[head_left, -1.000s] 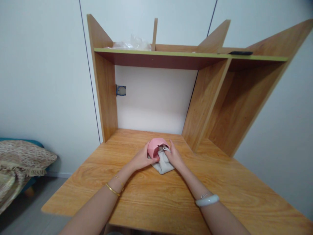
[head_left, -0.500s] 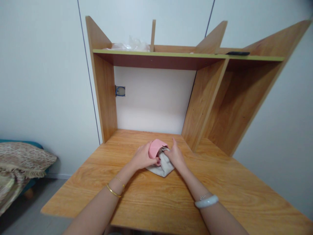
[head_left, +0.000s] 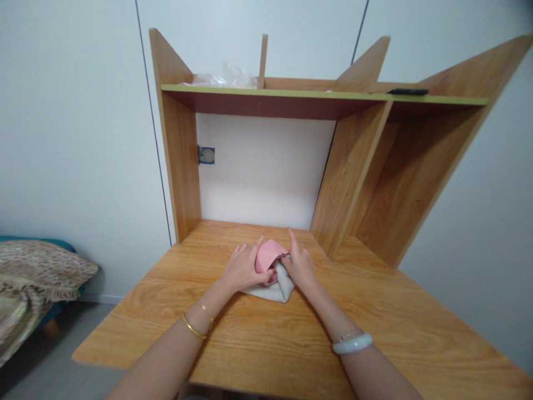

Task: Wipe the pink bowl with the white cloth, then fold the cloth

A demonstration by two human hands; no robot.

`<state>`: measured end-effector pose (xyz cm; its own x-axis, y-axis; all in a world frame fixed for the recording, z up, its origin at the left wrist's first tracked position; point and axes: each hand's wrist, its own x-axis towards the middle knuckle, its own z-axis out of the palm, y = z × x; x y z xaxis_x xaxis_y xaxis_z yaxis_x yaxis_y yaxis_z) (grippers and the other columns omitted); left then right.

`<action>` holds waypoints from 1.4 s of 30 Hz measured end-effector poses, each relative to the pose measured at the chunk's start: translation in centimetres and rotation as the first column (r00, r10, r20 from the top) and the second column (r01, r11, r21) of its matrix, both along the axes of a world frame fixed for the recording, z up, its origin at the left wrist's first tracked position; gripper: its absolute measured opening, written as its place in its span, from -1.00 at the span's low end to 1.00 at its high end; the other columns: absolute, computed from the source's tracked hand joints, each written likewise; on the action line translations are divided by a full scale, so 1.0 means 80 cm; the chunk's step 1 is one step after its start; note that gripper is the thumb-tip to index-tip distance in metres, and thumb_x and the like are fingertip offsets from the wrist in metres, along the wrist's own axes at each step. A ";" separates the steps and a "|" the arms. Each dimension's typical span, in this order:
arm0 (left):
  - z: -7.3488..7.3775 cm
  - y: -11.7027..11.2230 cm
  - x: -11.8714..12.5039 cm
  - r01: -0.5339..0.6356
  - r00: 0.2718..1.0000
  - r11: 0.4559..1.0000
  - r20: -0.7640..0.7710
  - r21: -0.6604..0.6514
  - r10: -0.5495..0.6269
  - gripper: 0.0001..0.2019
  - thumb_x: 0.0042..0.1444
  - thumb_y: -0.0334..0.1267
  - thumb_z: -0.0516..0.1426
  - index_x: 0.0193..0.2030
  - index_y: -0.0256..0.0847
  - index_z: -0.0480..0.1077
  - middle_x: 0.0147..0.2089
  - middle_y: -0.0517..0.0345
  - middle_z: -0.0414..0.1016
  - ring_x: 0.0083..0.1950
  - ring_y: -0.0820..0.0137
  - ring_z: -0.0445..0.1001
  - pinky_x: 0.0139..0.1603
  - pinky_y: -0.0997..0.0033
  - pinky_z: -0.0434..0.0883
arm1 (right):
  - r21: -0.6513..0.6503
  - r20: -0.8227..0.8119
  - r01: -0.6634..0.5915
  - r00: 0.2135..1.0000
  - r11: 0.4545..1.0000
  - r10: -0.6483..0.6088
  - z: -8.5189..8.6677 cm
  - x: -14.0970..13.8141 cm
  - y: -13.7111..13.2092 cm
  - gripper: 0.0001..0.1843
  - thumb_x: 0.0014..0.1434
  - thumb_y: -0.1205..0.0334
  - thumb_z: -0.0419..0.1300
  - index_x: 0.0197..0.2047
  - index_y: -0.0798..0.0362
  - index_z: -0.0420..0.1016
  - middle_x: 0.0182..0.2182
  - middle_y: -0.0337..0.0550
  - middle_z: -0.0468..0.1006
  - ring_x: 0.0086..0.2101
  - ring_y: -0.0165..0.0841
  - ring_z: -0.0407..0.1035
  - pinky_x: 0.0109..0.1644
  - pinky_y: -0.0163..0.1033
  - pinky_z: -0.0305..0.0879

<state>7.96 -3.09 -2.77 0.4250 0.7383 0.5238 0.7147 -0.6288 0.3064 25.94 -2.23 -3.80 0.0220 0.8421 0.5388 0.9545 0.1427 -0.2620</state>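
Comparing against the frame half a second back, I note the pink piece (head_left: 267, 255) now lies lower and flatter, folded down onto the grey cloth (head_left: 278, 288) rather than standing up as a rounded cup shape. The left hand (head_left: 245, 269) has shifted slightly, its fingers now spread over the left edge of the bundle, thumb pressing the pink fabric. The right hand (head_left: 300, 265) has its index finger raised and pointing away from me, the other fingers pinching the upper right edge where pink meets grey. Both hands are close together, each clamped on the same bundle from opposite sides.

I record the bundle as a small soft item, pink on top with a pale grey layer beneath spreading toward me. It rests on the wooden counter (head_left: 258, 339), centred, just in front of the open shelf bay. A gold bangle (head_left: 192, 328) sits on the left wrist, a pale bangle (head_left: 352, 344) on the right.
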 end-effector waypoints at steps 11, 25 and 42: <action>-0.030 0.020 -0.004 0.205 0.956 0.959 0.252 -0.197 -0.153 -0.16 -0.10 0.01 0.18 0.25 -0.29 -0.07 0.13 -0.11 0.27 0.10 0.19 0.29 0.07 0.24 0.23 | -0.068 -0.154 -0.030 0.988 0.997 0.019 -0.017 0.009 0.010 -0.26 0.07 0.32 -0.03 0.29 0.21 -0.22 -0.36 -0.01 0.52 -0.33 -0.23 0.40 -0.29 -0.27 0.19; -0.016 0.015 -0.005 0.149 0.968 0.988 0.208 -0.037 -0.139 -0.37 -0.04 -0.08 0.13 0.19 -0.17 0.10 0.02 -0.01 0.32 0.02 0.23 0.32 0.04 0.24 0.26 | -0.126 -0.257 0.034 0.964 0.991 -0.066 -0.019 -0.006 0.014 -0.10 0.01 0.20 0.12 0.29 0.26 -0.30 -0.41 -0.05 0.53 -0.39 -0.27 0.42 -0.40 -0.33 0.19; -0.005 0.001 0.004 0.070 0.998 0.997 -0.001 -0.043 -0.071 -0.33 0.08 -0.01 0.01 0.30 -0.13 -0.10 -0.03 -0.03 0.33 -0.04 0.20 0.35 -0.02 0.20 0.27 | 0.022 0.126 0.069 0.989 0.997 -0.071 0.005 0.001 0.000 -0.22 0.09 0.21 0.04 0.29 0.17 -0.26 -0.49 -0.07 0.51 -0.43 -0.22 0.39 -0.33 -0.25 0.17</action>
<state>8.26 -3.01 -3.14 0.4782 0.7282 0.4911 0.6699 -0.6640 0.3323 26.04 -2.21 -3.42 0.0110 0.8311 0.5560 0.9876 0.0780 -0.1362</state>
